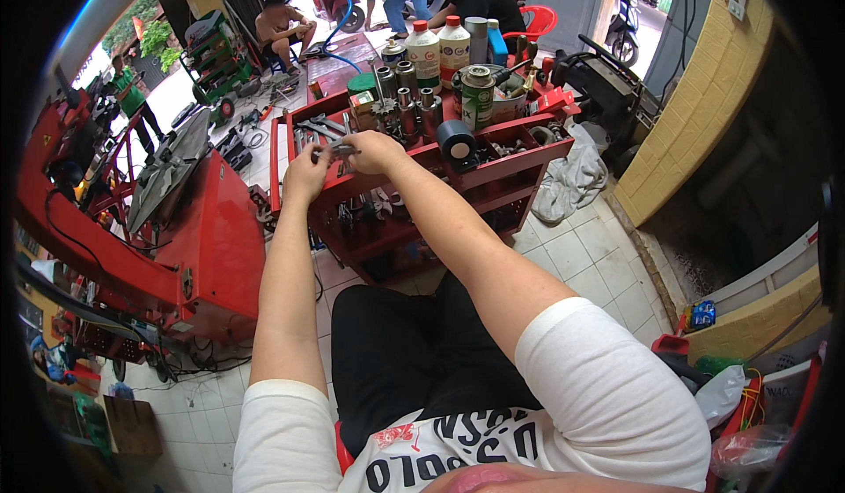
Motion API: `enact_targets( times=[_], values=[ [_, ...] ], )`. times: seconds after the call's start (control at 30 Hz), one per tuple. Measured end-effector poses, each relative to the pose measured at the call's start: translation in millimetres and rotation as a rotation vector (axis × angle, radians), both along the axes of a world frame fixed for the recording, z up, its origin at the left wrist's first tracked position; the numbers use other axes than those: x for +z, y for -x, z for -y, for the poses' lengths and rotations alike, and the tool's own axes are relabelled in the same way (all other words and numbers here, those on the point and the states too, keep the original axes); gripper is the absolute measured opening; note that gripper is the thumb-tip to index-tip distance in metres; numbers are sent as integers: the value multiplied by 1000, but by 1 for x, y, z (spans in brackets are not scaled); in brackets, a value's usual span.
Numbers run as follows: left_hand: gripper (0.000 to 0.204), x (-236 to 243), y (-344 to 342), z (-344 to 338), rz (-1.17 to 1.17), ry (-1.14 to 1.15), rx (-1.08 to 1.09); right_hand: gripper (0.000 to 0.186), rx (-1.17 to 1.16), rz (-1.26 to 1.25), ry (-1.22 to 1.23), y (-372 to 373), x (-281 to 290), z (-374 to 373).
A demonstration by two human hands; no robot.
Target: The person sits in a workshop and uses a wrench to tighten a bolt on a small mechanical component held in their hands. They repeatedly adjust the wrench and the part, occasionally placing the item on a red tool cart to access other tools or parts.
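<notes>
Both my hands reach over the left end of a red tool cart (pixel 493 174). My left hand (pixel 304 176) is closed on one end of a small grey metal hand tool (pixel 340 150). Around its other end are the fingers of my right hand (pixel 377 153). The tool is blurred and partly covered, so its exact kind cannot be made out. Several wrenches (pixel 319 128) lie in the tray compartment just beyond my hands. Large chrome sockets (pixel 406 107) stand upright to the right of them.
Bottles with red caps (pixel 423 53), a green can (pixel 477 97) and a black cylinder (pixel 457 143) stand on the cart. A red machine (pixel 216 246) is at the left. A white rag (pixel 570 180) hangs at the cart's right side. Several people are in the background.
</notes>
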State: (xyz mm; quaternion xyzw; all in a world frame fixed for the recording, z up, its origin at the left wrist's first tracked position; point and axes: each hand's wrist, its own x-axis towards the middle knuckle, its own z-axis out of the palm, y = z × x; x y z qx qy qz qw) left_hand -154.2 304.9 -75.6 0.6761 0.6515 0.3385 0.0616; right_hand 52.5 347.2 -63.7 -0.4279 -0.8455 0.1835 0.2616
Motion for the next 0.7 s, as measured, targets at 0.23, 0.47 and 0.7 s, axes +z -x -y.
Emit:
enact_targets(
  times=[0.23,0.47,0.7],
  values=[
    [51,1,5,-1,68,93,-49,36,-12,-3,-18,1,-1,-1],
    [58,7,0,2,88,94,24,38,-13,-19,-9,1,-3,-3],
    [42,6,-2,6,102,-51,103,40,-103,19,-43,0,2,5]
  ],
)
